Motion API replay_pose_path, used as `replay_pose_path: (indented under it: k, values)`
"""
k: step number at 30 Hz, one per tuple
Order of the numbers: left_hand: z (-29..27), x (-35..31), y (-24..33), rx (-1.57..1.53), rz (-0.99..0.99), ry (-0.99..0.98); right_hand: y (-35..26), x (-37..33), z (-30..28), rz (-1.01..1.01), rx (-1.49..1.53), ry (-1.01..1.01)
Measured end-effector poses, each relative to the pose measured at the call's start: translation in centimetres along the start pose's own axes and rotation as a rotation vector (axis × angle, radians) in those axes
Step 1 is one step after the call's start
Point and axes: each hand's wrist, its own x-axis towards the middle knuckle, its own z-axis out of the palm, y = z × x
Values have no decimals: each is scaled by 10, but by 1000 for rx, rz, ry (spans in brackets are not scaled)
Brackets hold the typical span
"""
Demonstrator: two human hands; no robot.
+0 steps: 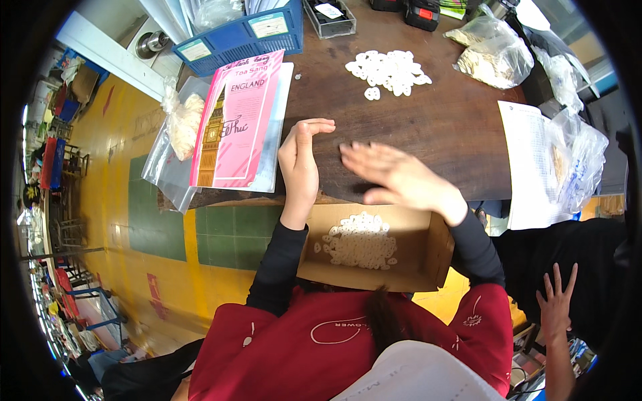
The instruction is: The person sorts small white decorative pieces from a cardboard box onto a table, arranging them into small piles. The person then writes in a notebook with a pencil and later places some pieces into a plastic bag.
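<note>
My left hand point(301, 157) stands on its edge on the dark wooden table point(321, 87), fingers stretched toward the right and holding nothing. Opposite it, my right hand point(394, 174) hovers over or touches the tabletop, palm down with fingers extended and slightly blurred; it holds nothing either. Below both hands, an open cardboard box point(421, 257) sits against the table's near edge, with a heap of small white flat pieces point(361, 244) inside. Farther back on the table lies another loose pile of the same white pieces point(391, 70).
A pink notebook point(241, 134) and a plastic bag of pale pieces point(187, 127) lie at the left, before a blue file bin point(241, 40). A clear tray point(331, 20) stands behind. Bags point(491, 57) and paper point(528, 160) are at right. Another person's hand point(555, 307) shows lower right.
</note>
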Motion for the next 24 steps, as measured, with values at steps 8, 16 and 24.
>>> replay_pose_path:
  k: [8,16,24]
  values:
    - [0,-1,0,3,10,-22,-5,-35,-24,-13,828,-67]
    - [-1,1,-3,-32,28,11,54,36,-9,249,-24,308]
    - [2,5,7,73,-51,-63,-24,-38,7,91,169,79]
